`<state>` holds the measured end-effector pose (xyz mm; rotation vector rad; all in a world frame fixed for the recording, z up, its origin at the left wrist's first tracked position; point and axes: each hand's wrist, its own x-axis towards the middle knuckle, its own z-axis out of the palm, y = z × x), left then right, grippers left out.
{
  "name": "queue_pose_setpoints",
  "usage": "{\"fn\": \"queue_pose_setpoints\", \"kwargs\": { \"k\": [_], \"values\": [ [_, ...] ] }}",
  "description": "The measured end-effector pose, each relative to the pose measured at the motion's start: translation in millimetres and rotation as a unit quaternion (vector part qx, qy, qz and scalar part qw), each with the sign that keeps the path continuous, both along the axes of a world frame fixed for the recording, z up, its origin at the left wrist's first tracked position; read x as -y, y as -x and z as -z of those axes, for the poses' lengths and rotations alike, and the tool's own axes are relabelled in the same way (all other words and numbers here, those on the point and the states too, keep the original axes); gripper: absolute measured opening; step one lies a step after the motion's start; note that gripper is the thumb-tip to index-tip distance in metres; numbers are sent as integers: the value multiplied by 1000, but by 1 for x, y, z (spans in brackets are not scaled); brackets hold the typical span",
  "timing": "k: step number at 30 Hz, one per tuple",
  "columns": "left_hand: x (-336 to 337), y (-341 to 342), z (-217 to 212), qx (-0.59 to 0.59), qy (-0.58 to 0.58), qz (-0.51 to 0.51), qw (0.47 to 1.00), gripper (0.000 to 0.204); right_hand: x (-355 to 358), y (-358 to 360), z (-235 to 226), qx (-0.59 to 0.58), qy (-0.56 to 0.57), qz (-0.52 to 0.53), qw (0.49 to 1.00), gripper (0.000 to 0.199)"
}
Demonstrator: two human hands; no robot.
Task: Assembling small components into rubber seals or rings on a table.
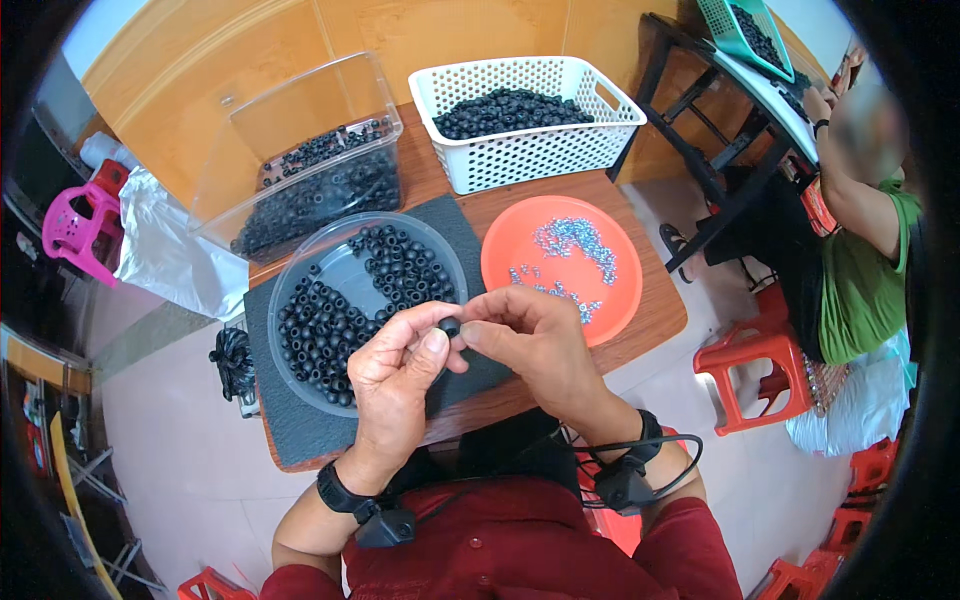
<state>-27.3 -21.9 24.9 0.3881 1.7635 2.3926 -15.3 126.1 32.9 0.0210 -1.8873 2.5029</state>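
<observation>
My left hand (398, 372) pinches a small round black knob (449, 326) between thumb and fingertips. My right hand (530, 345) meets it there, thumb and forefinger closed together against the knob's side; whether a tiny part sits between those fingers is hidden. Beneath and left of my hands, a clear round tub (277, 352) holds many of these black knobs, several showing a hole. To the right lies an orange plate (505, 237) with small shiny metal pieces (572, 240) scattered in two patches.
Behind the tub stand a clear plastic bin (300, 95) and a white perforated basket (540, 155), both holding black parts. A dark mat (285, 440) covers part of the wooden table (655, 290). At right, a person in green (865, 290) sits near a red stool (755, 360).
</observation>
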Motion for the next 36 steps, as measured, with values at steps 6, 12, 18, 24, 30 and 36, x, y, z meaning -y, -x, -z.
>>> {"fn": "queue_pose_setpoints", "kwargs": {
  "k": [6,12,18,24,30,36],
  "values": [
    [-14,3,-2,-95,105,-14,990,22,-16,-2,0,-14,-1,-11,1000,10],
    [-21,4,-3,-70,94,30,993,22,-26,-3,7,-10,-3,2,1000,9],
    [-27,5,-2,-26,66,29,997,18,-29,-6,11,-46,-9,49,998,11],
    [-32,10,8,-223,224,-46,948,19,-31,-8,5,-73,-142,48,986,9],
    [-39,9,6,-286,263,-72,919,18,-28,-10,12,-96,-192,102,971,7],
    [-41,8,8,-263,251,-62,929,17,-32,-13,19,-129,-229,121,957,10]
  ]
}}
